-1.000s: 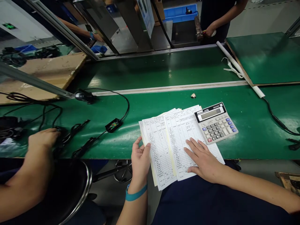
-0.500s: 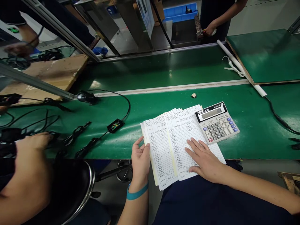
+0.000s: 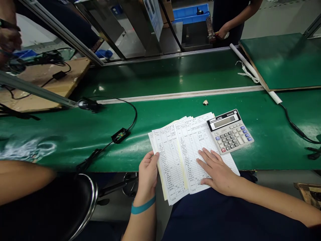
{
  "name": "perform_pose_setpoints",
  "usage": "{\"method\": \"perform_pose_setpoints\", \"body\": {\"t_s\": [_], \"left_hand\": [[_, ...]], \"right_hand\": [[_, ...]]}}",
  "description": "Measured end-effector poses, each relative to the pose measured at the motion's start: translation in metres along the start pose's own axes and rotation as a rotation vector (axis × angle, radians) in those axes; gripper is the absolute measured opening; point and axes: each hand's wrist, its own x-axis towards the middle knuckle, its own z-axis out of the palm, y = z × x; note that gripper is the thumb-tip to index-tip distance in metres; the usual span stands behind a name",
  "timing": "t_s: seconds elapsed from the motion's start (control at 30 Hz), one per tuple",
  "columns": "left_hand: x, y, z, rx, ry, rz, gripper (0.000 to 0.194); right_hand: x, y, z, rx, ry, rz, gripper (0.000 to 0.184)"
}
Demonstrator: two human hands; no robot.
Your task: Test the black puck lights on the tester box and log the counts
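Note:
Printed forms (image 3: 168, 160) lie overlapping at the front edge of the green bench, their lower ends hanging over it. My left hand (image 3: 148, 169), with a teal band at the wrist, pinches the left edge of these sheets between thumb and fingers. On the right-hand form (image 3: 192, 144) my right hand (image 3: 217, 170) rests flat, palm down, fingers spread. A grey calculator (image 3: 232, 134) with a lit-grey display covers the upper right corner of the papers, just beyond my right fingertips.
An opened black box with a small circuit board (image 3: 120, 135) sits on its cable left of the papers. A small pale scrap (image 3: 205, 102) lies behind them. A co-worker's arm (image 3: 25, 180) reaches in over a black stool (image 3: 50, 207). Another person's hand (image 3: 222, 32) is across the bench.
My left thumb and fingers have closed on the paper edge. At left, the co-worker's arm has pulled back and the bundled black cables there are gone from the bench. My right hand stays put.

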Motion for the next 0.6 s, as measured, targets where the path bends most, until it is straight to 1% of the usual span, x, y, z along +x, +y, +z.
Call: {"method": "perform_pose_setpoints", "body": {"t_s": [0.17, 0.3, 0.47, 0.6], "left_hand": [[0.001, 0.0, 0.0, 0.004, -0.011, -0.007, 0.049], [0.003, -0.003, 0.0, -0.033, -0.025, 0.002, 0.047], [0.002, 0.0, 0.0, -0.066, -0.08, 0.037, 0.043], [-0.009, 0.009, 0.006, -0.071, -0.112, 0.048, 0.043]], "right_hand": [[0.001, 0.0, -0.003, 0.0, -0.034, 0.003, 0.068], [0.011, -0.003, -0.009, -0.045, -0.079, 0.02, 0.069], [0.041, -0.019, -0.024, -0.026, -0.14, 0.074, 0.073], [0.072, -0.038, -0.03, 0.047, -0.14, 0.022, 0.084]]}}
